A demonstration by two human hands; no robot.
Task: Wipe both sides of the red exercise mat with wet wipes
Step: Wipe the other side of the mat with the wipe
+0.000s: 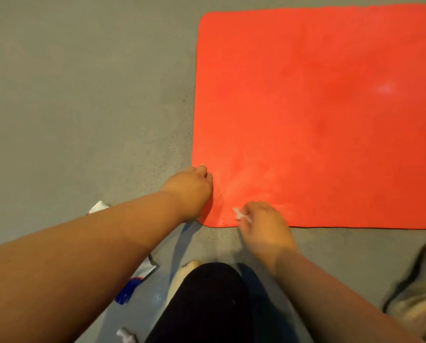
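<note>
I see red mat (318, 107) on floor (83, 95) toward 1 o'clock, left hand (189, 191) on its 7 o'clock corner, grip I cannot tell, right hand (266, 231) grip pinched on wet wipe (241, 215)

Red mat (318, 115), grey floor (83, 95), black trousers (207, 305).

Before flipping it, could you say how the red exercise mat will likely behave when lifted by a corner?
The red exercise mat looks thin and lies flat, so it will probably flop and drape. Its sheen suggests a smooth, perhaps slippery surface.
</note>
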